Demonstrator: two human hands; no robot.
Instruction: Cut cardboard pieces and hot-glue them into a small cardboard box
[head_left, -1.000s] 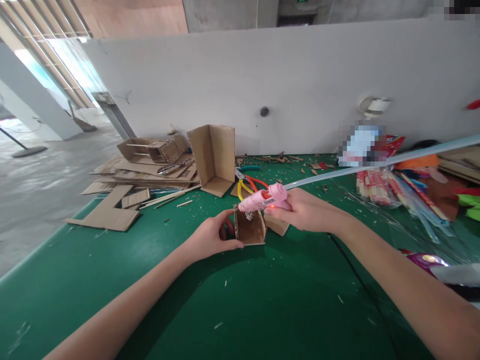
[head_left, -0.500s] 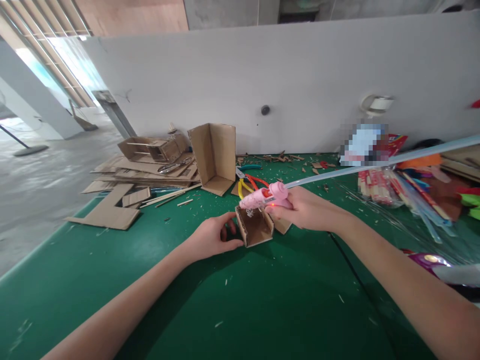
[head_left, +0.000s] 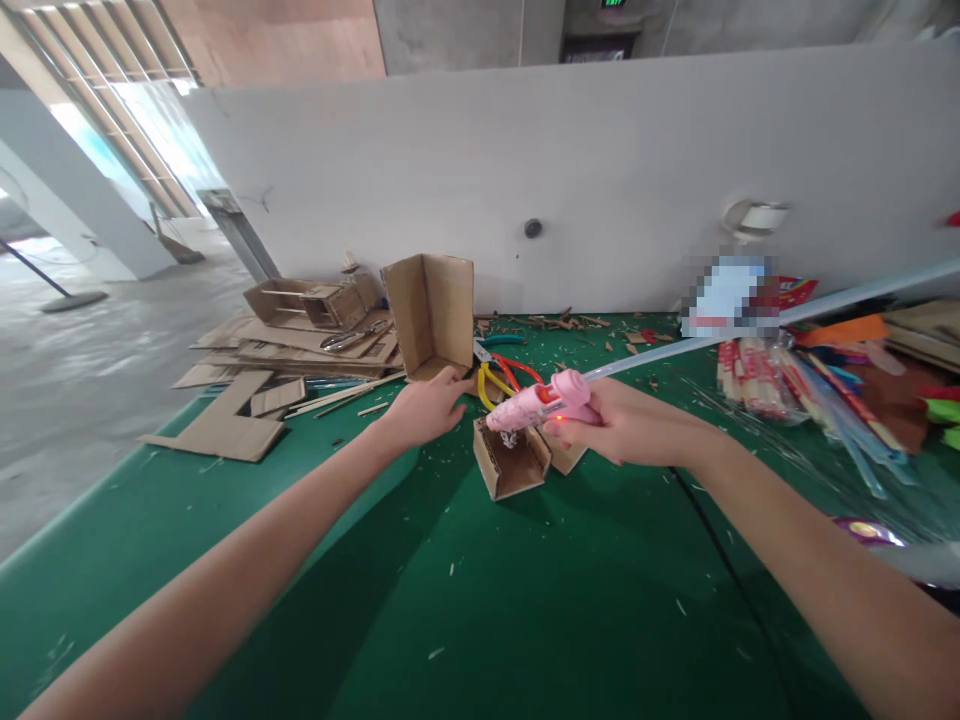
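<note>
My right hand [head_left: 611, 425] is wrapped around a pink hot glue gun [head_left: 536, 405], with a red light glowing near its grip. A long, translucent glue stick [head_left: 675, 343] sticks out of its back end. The nozzle points down over a small open cardboard box [head_left: 517, 475] standing on the green table. My left hand [head_left: 429, 408] is off that box, its index finger stretched toward a small cardboard piece beside the yellow-handled pliers [head_left: 487, 390]. Whether the fingertip touches that piece I cannot tell. Behind this hand stands a taller folded cardboard corner [head_left: 448, 315].
Flat cardboard pieces [head_left: 225, 430] and thin sticks [head_left: 341, 397] lie at the left, with scissors [head_left: 352, 338] on the stack. Bagged sticks [head_left: 757, 380] and spare glue sticks [head_left: 855, 440] lie at the right. A black cord [head_left: 720, 560] crosses the green table [head_left: 480, 630]. A white partition [head_left: 600, 180] stands behind.
My left hand has let go of the small cardboard box and moved up and left, toward the cardboard by the pliers. The glue gun remains over the box in my right hand.
</note>
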